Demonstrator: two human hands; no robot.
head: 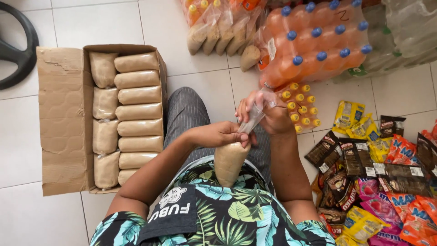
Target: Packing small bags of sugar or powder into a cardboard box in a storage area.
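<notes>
A clear plastic bag filled with light brown granules (229, 161) stands upright on my lap. My left hand (221, 134) grips it around the neck, just above the fill. My right hand (267, 113) holds the empty twisted top of the same bag, pulled up and to the right. To my left on the tiled floor, an open cardboard box (63, 118) holds several similar filled bags (139, 111) laid in two rows.
Shrink-wrapped packs of orange drink bottles with blue caps (318, 43) lie ahead on the right, with smaller yellow-capped bottles (300, 107). More filled bags (223, 34) lean ahead. Several snack sachets (382, 177) are spread on the floor at right. A black curved object (18, 43) is top left.
</notes>
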